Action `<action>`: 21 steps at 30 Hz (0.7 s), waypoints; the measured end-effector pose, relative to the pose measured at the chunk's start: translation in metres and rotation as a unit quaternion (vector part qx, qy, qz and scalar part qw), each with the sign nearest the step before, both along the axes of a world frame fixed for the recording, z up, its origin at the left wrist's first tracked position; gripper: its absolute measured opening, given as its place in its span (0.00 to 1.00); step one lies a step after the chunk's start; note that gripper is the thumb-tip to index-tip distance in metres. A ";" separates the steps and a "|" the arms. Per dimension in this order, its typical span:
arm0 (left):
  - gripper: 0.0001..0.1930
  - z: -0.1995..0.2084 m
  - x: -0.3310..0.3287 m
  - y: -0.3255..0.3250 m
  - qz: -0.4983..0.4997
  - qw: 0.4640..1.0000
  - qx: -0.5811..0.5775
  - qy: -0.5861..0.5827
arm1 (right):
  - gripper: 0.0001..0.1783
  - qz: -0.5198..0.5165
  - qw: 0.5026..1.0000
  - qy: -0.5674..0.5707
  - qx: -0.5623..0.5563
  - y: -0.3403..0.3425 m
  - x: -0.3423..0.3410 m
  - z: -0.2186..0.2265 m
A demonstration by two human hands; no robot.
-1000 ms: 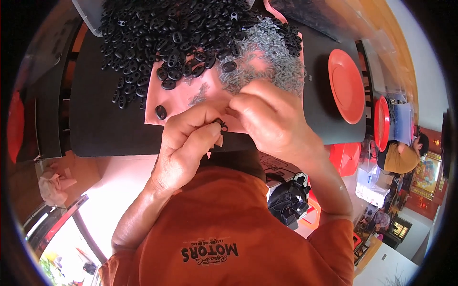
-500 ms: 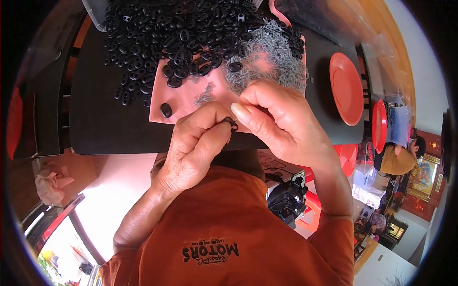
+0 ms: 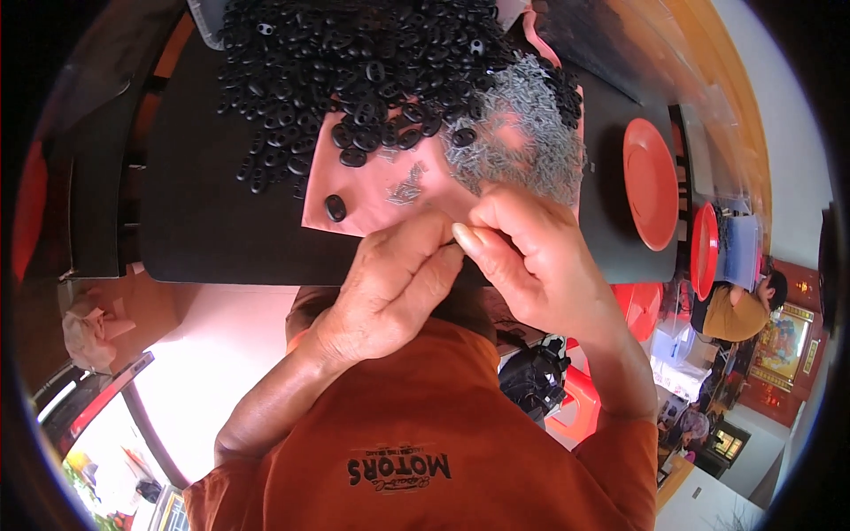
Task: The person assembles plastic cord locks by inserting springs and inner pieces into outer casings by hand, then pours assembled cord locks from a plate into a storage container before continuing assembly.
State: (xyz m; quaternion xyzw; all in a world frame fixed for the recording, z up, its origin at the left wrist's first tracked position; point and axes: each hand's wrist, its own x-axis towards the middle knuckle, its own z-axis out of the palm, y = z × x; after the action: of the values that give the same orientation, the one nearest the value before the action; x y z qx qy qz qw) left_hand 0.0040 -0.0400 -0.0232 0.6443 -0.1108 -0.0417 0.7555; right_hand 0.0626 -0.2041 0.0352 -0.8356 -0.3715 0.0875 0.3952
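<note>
My left hand (image 3: 394, 288) is closed in a pinch over the table's near edge. The black two-hole plastic piece, like a cord lock part, seen in it a moment before is now nearly all hidden by the fingers. Thumb and forefinger of my right hand (image 3: 531, 257) are pressed together against the left fingertips; what they hold is too small to make out. Beyond the hands lies a pink sheet (image 3: 354, 209) with a loose black oval piece (image 3: 335, 208), a small cluster of thin silvery metal pieces (image 3: 406, 184), like springs, and a larger heap of them (image 3: 518, 133).
A big pile of black oval pieces (image 3: 354, 53) covers the far side of the dark table (image 3: 195, 195). On the right sits a red plate (image 3: 651, 183), with a red stool (image 3: 637, 310) below it. Another person (image 3: 739, 310) is farther off to the right.
The right fingertips have closed in on the left ones, and the black piece has gone out of sight between them. The whole view has shifted slightly, moving the table things rightward.
</note>
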 end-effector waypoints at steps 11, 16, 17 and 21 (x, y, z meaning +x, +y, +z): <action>0.03 0.006 0.005 0.010 -0.026 0.999 -0.002 -0.035 | 0.04 -0.011 0.991 0.125 0.036 -0.001 0.020 0.021; 0.03 0.017 0.007 0.024 0.022 0.999 0.030 0.005 | 0.02 -0.002 0.991 -0.134 -0.018 0.023 0.098 0.004; 0.03 0.018 0.006 0.026 0.023 0.999 0.030 0.000 | 0.03 0.001 0.980 -0.190 -0.056 0.031 0.109 0.005; 0.04 0.011 0.006 0.027 0.028 0.999 0.043 0.001 | 0.03 -0.013 0.965 -0.227 -0.132 0.059 0.142 -0.003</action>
State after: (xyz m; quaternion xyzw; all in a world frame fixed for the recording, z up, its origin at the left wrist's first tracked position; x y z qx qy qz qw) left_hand 0.0103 -0.0132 -0.0125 0.6789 -0.0894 -0.0257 0.7283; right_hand 0.2047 -0.1447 0.0327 -0.8829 -0.4259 -0.0617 0.1880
